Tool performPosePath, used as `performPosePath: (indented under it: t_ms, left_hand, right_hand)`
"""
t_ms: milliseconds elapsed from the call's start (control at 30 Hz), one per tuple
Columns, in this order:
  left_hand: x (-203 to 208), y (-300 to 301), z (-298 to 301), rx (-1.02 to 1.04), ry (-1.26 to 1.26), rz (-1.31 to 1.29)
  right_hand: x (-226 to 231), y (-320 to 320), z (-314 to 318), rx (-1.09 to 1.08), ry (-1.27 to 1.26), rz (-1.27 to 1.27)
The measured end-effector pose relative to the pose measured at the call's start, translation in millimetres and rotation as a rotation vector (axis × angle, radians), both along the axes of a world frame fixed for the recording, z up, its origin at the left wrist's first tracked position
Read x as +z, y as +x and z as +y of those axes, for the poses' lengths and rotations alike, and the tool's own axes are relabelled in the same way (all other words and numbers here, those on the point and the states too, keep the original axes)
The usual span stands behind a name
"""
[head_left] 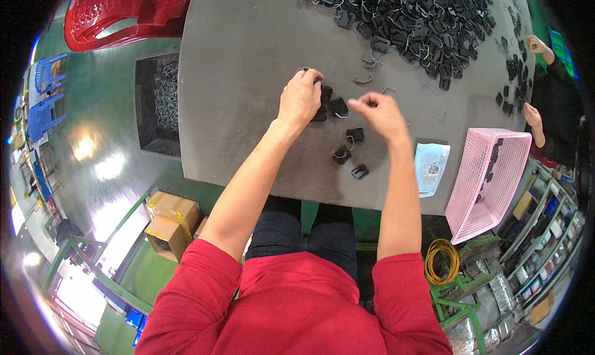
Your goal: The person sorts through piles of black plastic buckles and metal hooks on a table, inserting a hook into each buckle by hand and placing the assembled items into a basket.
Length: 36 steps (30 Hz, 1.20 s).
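Observation:
On the grey table [235, 76], my left hand [300, 99] has its fingers curled over a small black plastic piece, mostly hidden beneath them. A bit of wire shows by its fingertips. Right beside that hand are a few more black pieces [338, 107]. My right hand [383, 115] is raised to the right of them, thumb and fingers pinched together and slightly blurred; whatever they grip cannot be made out. Between my forearms lie loose black pieces with wire loops [355, 135], and a small black rectangular piece [360, 171] nearer the table's front edge.
A large heap of black pieces with wire loops [421, 26] covers the far right. Near the right edge are a pale blue packet [431, 163] and a tilted pink basket [459, 197]. Another person's hand [533, 115] works beyond. A bin of metal bits [149, 107] adjoins the left edge.

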<state>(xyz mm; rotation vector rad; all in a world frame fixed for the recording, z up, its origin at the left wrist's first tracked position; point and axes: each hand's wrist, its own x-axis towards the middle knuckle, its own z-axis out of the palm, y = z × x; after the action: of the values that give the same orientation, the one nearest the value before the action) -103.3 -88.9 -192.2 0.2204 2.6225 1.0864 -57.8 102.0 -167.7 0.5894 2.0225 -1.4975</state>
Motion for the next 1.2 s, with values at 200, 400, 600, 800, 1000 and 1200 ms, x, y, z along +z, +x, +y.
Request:
performPosePath:
  t_ms: [200,400,600,800,1000,1200]
  left_hand:
    - [24,-1,-19,0.397,0.650,-0.778]
    - [26,18,-34,0.361,0.848,-0.906]
    - [21,31,-23,0.424,0.840,-0.945]
    - [11,52,-19,0.255,-0.017,-0.139]
    - [4,66,-6,0.136,-0.253,-0.005]
    - [5,65,-31,0.093,0.074,-0.114]
  right_hand:
    - [-17,33,-31,-0.194,0.139,-0.024]
    - [-8,29,-12,-0.568,-0.858,-0.432]
    - [-5,29,-17,-0.573,-1.036,-0.384]
    - [-15,34,-30,-0.172,0.450,0.213]
    - [-30,35,-28,-0.003,0.105,0.161]
    - [-26,-2,-43,0.090,0.074,0.360]
